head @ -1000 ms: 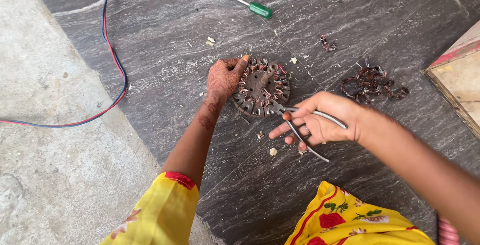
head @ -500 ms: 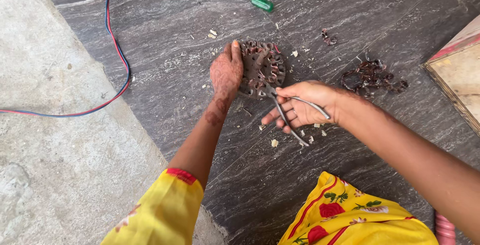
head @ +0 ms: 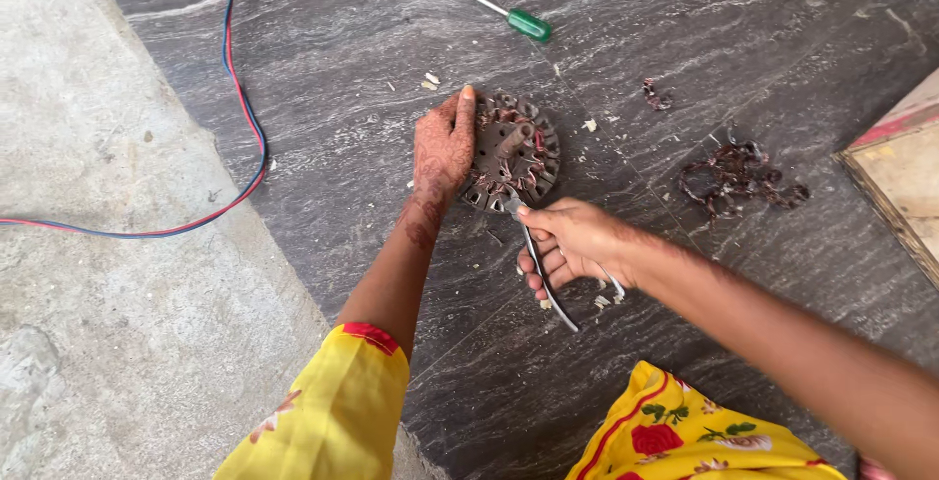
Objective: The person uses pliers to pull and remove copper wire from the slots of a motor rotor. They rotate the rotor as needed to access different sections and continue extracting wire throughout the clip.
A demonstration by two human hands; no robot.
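Observation:
A round motor stator (head: pixel 518 152) with copper windings lies flat on the dark stone floor. My left hand (head: pixel 442 147) presses down on its left edge, fingers together. My right hand (head: pixel 575 242) grips a pair of metal pliers (head: pixel 540 263), whose jaws touch the stator's near rim. The plier handles stick out below my palm.
A green-handled screwdriver (head: pixel 499 10) lies farther back. A pile of pulled copper wire (head: pixel 738 175) sits to the right, with a small scrap (head: pixel 655 96) nearby. A red and blue cable (head: pixel 235 98) runs along the left. A wooden board (head: pixel 900 172) is at the right edge.
My left hand slid onto the stator's left edge and flattened. My right hand brought the pliers' jaws down to the stator's near rim.

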